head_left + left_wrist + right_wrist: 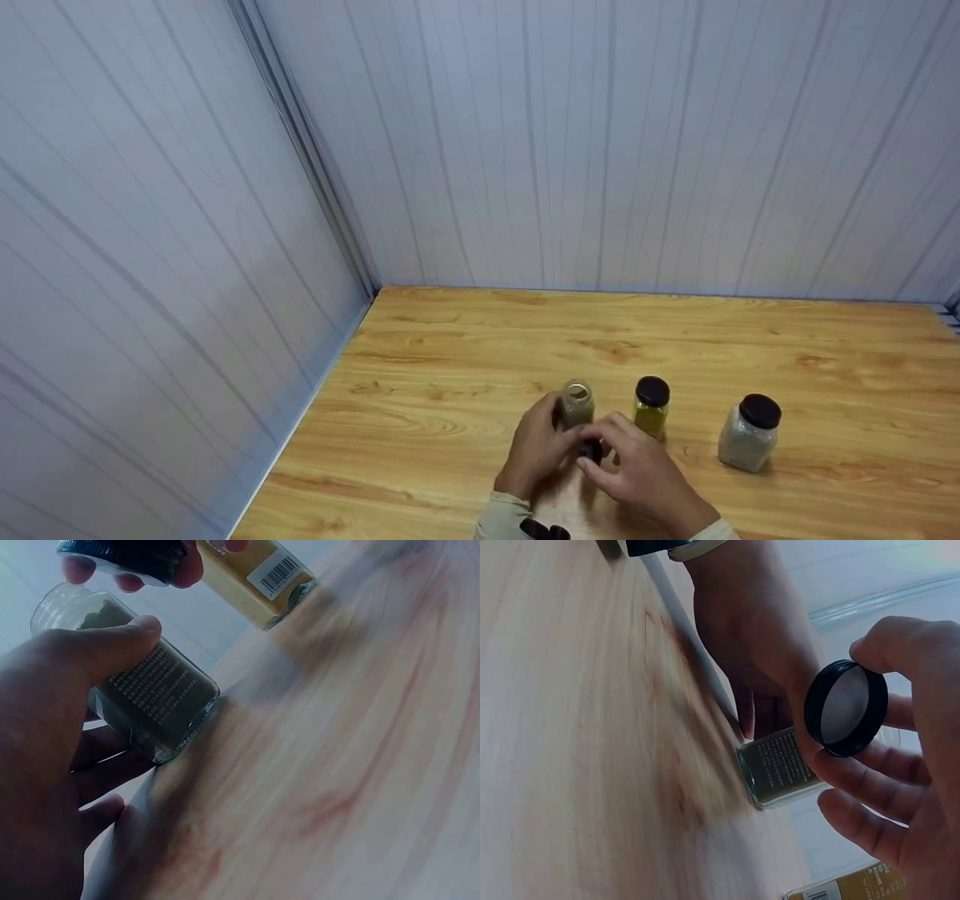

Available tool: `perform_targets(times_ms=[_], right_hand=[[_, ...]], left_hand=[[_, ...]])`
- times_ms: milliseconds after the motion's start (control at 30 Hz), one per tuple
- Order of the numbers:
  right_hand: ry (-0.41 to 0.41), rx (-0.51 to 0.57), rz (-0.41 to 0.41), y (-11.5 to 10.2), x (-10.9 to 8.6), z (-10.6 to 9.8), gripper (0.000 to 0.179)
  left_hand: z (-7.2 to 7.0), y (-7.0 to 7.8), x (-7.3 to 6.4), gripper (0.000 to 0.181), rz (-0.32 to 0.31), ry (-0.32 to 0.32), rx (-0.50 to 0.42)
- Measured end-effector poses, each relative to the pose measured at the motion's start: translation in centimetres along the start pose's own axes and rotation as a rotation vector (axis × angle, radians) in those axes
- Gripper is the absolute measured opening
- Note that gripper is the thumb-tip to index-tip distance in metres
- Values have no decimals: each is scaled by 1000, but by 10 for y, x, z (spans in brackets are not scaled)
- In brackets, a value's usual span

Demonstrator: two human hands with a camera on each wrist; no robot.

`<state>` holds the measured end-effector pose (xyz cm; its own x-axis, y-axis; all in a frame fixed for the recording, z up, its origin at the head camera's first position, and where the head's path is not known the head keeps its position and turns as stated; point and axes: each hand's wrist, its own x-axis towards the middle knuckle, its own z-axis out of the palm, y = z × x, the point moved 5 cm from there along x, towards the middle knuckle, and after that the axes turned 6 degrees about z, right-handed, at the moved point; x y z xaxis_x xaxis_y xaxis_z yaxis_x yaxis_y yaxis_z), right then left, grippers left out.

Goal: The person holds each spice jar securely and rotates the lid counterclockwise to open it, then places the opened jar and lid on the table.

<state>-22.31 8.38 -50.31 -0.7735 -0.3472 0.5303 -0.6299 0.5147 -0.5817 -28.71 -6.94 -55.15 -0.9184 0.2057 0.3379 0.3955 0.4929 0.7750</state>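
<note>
Three jars and three black lids show in the lower half of the head view, on a wood-patterned table (pixel 420 405). From the left, at lower centre, one left hand (pixel 534 444) grips the uncapped jar (pixel 577 412) of greyish contents. Just right of it, one right hand (pixel 643 477) pinches one loose lid (pixel 845 706) between thumb and fingers. Beyond, one lidded yellow jar (pixel 651 417) stands near; at lower right stands one lidded pale jar (pixel 748 439).
</note>
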Motion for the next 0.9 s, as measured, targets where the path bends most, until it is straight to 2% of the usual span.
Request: perform_targets(times_ms=[400,567,767,900], right_hand=[[-107,-66,35,-1,-2,13,23],[-127,-98,49,-3,-2,19,23],[-97,-149,20,-8,-5,26,25],[-111,-166,44,-9,-6,30,25]], left_hand=[[-13,0,-1,44,11,-38,-198],[-15,0,-2,42,-6,-49,-228],[-15,0,-3,40,-4,-41,-219],[-15,0,-3,38,4,-40,-213]])
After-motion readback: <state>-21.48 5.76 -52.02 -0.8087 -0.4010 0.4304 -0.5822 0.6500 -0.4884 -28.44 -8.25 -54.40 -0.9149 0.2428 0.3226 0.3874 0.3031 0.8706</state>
